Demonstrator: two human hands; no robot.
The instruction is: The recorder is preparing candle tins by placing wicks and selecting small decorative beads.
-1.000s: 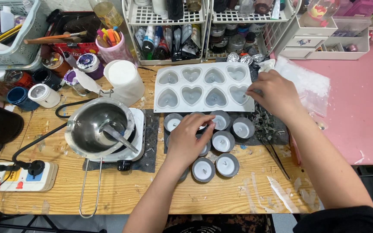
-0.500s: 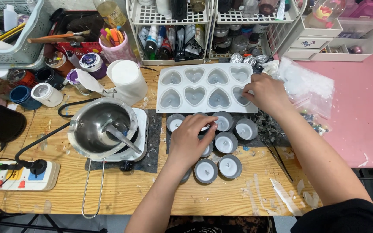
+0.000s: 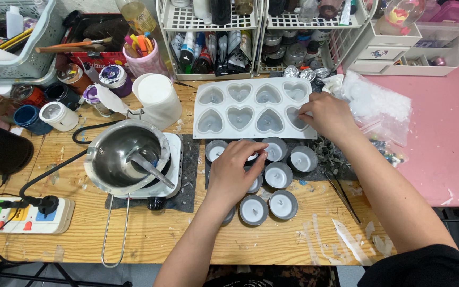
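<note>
A white silicone mould (image 3: 251, 109) with several heart-shaped cavities lies on the wooden table. My right hand (image 3: 328, 116) rests at its right end, fingertips pinched at the lower right heart cavity; what they pinch is too small to tell. In front of the mould stand several small round metal cups of white wax with wicks (image 3: 278, 175). My left hand (image 3: 235, 172) lies over these cups, its fingertips touching one cup in the back row.
A metal melting pot (image 3: 126, 157) with a spoon sits on a small hot plate at left, cable running to a power strip (image 3: 25, 215). Jars, a white cup (image 3: 158, 98), wire racks of bottles, a plastic bag (image 3: 375, 103) and a pink mat (image 3: 442, 133) surround the work.
My right hand has slid down from the mould's upper right corner to its lower right cavity. My left hand has stayed over the wax cups, shifting only slightly.
</note>
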